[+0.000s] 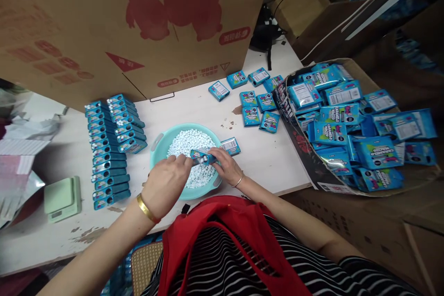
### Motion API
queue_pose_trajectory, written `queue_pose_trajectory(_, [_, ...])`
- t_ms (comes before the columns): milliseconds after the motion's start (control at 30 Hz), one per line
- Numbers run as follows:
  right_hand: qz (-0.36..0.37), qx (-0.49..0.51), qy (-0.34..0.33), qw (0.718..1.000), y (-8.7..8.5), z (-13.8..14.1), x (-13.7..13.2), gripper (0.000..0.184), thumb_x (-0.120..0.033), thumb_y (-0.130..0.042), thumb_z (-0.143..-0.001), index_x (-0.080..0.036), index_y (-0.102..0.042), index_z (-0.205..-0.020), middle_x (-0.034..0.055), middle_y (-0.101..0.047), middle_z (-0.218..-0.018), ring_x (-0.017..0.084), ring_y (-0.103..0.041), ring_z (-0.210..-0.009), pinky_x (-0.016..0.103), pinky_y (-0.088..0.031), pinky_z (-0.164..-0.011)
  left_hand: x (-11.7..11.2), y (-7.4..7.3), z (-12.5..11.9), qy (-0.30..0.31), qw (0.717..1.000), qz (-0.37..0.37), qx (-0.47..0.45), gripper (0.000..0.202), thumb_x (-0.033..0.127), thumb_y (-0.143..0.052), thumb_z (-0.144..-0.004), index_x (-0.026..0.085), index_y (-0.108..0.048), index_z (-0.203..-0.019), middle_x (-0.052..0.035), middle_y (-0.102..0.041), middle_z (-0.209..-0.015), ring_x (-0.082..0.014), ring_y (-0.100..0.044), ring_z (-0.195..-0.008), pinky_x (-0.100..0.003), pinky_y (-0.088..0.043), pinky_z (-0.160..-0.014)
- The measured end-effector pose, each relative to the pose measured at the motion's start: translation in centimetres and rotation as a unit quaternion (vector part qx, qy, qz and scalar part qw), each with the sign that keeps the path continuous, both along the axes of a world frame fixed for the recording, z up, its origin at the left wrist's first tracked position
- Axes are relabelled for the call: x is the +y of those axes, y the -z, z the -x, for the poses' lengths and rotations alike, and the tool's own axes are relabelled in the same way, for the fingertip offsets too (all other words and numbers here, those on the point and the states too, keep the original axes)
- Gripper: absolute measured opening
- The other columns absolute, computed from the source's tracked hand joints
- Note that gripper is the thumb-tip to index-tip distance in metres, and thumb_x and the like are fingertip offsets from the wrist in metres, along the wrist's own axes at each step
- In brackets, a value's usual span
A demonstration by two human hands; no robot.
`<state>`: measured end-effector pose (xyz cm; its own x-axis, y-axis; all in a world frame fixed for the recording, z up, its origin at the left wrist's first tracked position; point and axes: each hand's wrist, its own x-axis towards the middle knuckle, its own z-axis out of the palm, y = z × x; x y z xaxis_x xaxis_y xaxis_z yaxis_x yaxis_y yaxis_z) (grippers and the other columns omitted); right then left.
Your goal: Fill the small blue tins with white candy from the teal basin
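Observation:
A teal basin (157, 148) full of small white candies (190, 141) stands on the table in front of me. Over it, my right hand (227, 166) grips a small blue candy box (201, 153) by its right end. White pieces show at the box's opening. My left hand (168, 178), with a gold bangle at its wrist, is closed in a fist at the basin's left side. From the fist a small dark scoop (197, 161), mostly hidden, reaches to the box's opening. Another blue box (231, 145) lies beside the basin's right rim.
Two columns of blue boxes (109, 166) stand at the left, near a pale green scale (62, 198). Several loose boxes (250, 115) lie at the right, beside an open carton (294, 141) heaped with more. A large cardboard box (86, 23) walls off the back.

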<state>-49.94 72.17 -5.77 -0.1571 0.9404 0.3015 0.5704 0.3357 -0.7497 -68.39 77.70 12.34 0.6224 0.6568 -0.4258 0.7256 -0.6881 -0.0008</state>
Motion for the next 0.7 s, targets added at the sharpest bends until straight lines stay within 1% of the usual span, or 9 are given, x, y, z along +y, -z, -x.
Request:
queue_pose_trajectory(67, [0.001,0.008,0.007,1.000,0.1,-0.2,0.0,0.042,-0.015,-0.046,-0.089,-0.024,-0.045,-0.130,0.0110,-0.058,-0.123,0.024,-0.052,-0.121,0.051,-0.040,-0.107,0.4,1.0,1.4,-0.015,0.999,-0.023,-0.031,0.025,0.012,-0.035,-0.089,0.018,-0.058,-0.097,-0.0094,-0.061,-0.087,-0.0253,-0.060,-0.084,-0.036,-0.047,-0.069])
queue_pose_trajectory(133, [0.002,0.020,0.020,1.000,0.0,-0.7,0.0,0.040,-0.016,-0.046,-0.090,-0.024,-0.046,-0.129,0.0110,-0.058,-0.123,0.024,-0.052,-0.120,0.050,-0.041,-0.106,1.2,3.6,3.7,-0.061,0.996,-0.040,-0.052,0.025,0.016,-0.036,-0.091,0.019,-0.056,-0.105,-0.0090,-0.061,-0.093,-0.0242,-0.059,-0.089,-0.034,-0.047,-0.073])
queue_pose_trajectory(200, [0.007,0.035,0.038,0.999,-0.2,-1.3,0.1,0.040,-0.017,-0.048,-0.089,-0.025,-0.047,-0.128,0.0103,-0.059,-0.122,0.024,-0.053,-0.119,0.048,-0.043,-0.104,2.0,7.6,6.1,-0.120,0.992,-0.015,-0.045,0.025,0.018,-0.037,-0.090,0.018,-0.055,-0.108,-0.0094,-0.060,-0.097,-0.0232,-0.059,-0.092,-0.033,-0.047,-0.076])
queue_pose_trajectory(300, [0.022,0.052,0.072,0.996,-0.7,-2.6,0.2,0.039,-0.020,-0.050,-0.088,-0.026,-0.049,-0.127,0.0093,-0.060,-0.121,0.024,-0.055,-0.116,0.046,-0.046,-0.101,2.5,14.8,8.1,-0.173,0.977,0.110,-0.066,0.020,0.013,-0.042,-0.085,0.017,-0.058,-0.095,-0.0108,-0.061,-0.097,-0.0226,-0.060,-0.090,-0.034,-0.047,-0.079])
queue_pose_trajectory(367, [0.027,0.056,0.095,0.994,-1.1,-3.4,0.3,0.038,-0.021,-0.051,-0.088,-0.025,-0.050,-0.126,0.0093,-0.060,-0.120,0.024,-0.057,-0.113,0.045,-0.047,-0.099,2.2,19.0,7.6,-0.174,0.969,0.149,-0.098,0.018,0.012,-0.044,-0.083,0.018,-0.059,-0.092,-0.0098,-0.062,-0.097,-0.0220,-0.060,-0.092,-0.033,-0.047,-0.082])
queue_pose_trajectory(433, [0.028,0.057,0.113,0.992,-1.3,-3.9,0.4,0.037,-0.023,-0.052,-0.088,-0.025,-0.050,-0.125,0.0091,-0.060,-0.119,0.024,-0.057,-0.111,0.044,-0.047,-0.097,1.6,22.1,6.0,-0.169,0.963,0.162,-0.134,0.020,0.012,-0.046,-0.082,0.018,-0.058,-0.097,-0.0099,-0.062,-0.103,-0.0219,-0.059,-0.098,-0.033,-0.047,-0.087])
queue_pose_trajectory(500, [0.026,0.056,0.129,0.990,-1.3,-4.2,0.3,0.036,-0.024,-0.053,-0.088,-0.025,-0.050,-0.124,0.0088,-0.061,-0.117,0.023,-0.058,-0.109,0.042,-0.048,-0.096,1.1,24.0,4.3,-0.171,0.956,0.167,-0.171,0.025,0.012,-0.045,-0.082,0.017,-0.056,-0.104,-0.0109,-0.061,-0.108,-0.0223,-0.058,-0.102,-0.034,-0.045,-0.091])
queue_pose_trajectory(567, [0.026,0.057,0.145,0.987,-1.1,-4.4,0.2,0.036,-0.025,-0.054,-0.088,-0.024,-0.050,-0.123,0.0083,-0.061,-0.115,0.023,-0.059,-0.107,0.041,-0.049,-0.094,0.7,24.9,3.2,-0.179,0.947,0.171,-0.203,0.030,0.011,-0.045,-0.081,0.016,-0.055,-0.108,-0.0111,-0.061,-0.109,-0.0224,-0.058,-0.102,-0.035,-0.045,-0.092])
queue_pose_trajectory(700, [0.034,0.063,0.161,0.984,-0.9,-4.5,0.0,0.035,-0.027,-0.056,-0.087,-0.024,-0.051,-0.122,0.0073,-0.063,-0.113,0.023,-0.059,-0.105,0.039,-0.050,-0.092,0.3,24.1,4.1,-0.187,0.930,0.182,-0.259,0.028,0.017,-0.047,-0.083,0.017,-0.053,-0.110,-0.0081,-0.062,-0.103,-0.0192,-0.060,-0.091,-0.033,-0.048,-0.085])
